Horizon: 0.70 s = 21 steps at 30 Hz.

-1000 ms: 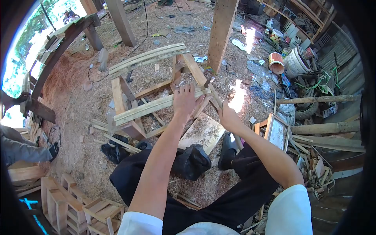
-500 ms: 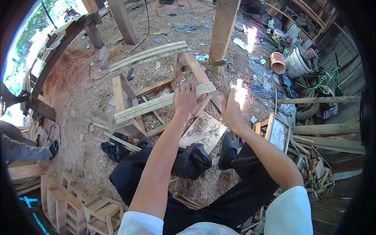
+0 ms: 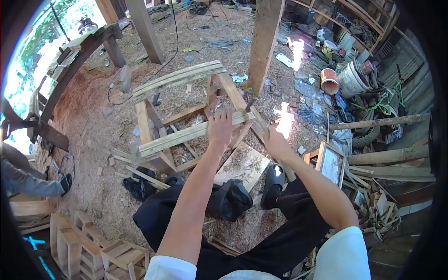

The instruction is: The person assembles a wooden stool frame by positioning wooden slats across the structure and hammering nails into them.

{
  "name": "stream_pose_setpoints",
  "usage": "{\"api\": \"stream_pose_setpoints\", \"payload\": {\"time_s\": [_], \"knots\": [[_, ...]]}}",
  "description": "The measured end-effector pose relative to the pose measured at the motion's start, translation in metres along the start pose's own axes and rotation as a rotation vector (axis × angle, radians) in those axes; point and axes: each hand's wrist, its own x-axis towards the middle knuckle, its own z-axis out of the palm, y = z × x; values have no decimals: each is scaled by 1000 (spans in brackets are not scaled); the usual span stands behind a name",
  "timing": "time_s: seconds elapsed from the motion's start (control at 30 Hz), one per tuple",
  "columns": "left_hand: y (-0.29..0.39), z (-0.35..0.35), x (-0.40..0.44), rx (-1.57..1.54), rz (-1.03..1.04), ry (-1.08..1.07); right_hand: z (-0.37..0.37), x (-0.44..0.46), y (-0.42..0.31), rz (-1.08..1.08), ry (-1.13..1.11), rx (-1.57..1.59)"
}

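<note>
My left hand (image 3: 220, 129) presses over a pale wooden slat (image 3: 179, 138), its fingers reaching across to the far edge. The slat lies along the near side of a small wooden frame (image 3: 184, 113) with legs and crossbars. In my right hand (image 3: 278, 143) is a hammer (image 3: 259, 121), gripped by its wooden handle. The hammer's head is down at the slat's right end, just right of my left hand; whether it touches a nail cannot be seen. Paired pale slats (image 3: 179, 80) run along the frame's far side.
A flat board (image 3: 242, 167) and a black plastic bag (image 3: 228, 199) lie by my feet. Wooden posts (image 3: 265, 46) stand beyond the frame. Buckets (image 3: 329, 81) and scrap wood (image 3: 380, 210) crowd the right. Small wooden frames (image 3: 70, 242) sit lower left, near another person's leg (image 3: 32, 177).
The hammer has swung down from a raised position to the slat's right end. My right hand has dropped slightly. My left hand stays on the slat.
</note>
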Motion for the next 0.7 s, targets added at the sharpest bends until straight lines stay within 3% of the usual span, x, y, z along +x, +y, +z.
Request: {"api": "stream_pose_setpoints", "payload": {"time_s": [0.07,0.1,0.2,0.23,0.37,0.47,0.5,0.57,0.67,0.7], "knots": [[2,-2,-3,19,5,-45,-22,-8,-18,-24,116,130],[3,-3,-2,25,0,-70,-33,-22,-41,66,197,216],[-3,18,-4,68,1,-28,-16,-34,-27,174,23,97],[-2,19,-2,90,12,49,-9,-35,-16,-7,-14,13],[-1,19,-2,83,-11,-9,-13,-24,-16,90,11,136],[-1,21,0,121,15,87,-31,-31,-41,161,97,241],[-1,21,-2,96,11,68,-20,-31,-26,159,96,242],[0,15,-2,75,8,62,9,-26,15,-71,65,27],[0,12,-2,49,3,12,-13,-10,-8,72,10,51],[-1,16,-2,68,0,33,-19,-5,-13,23,60,43]]}}
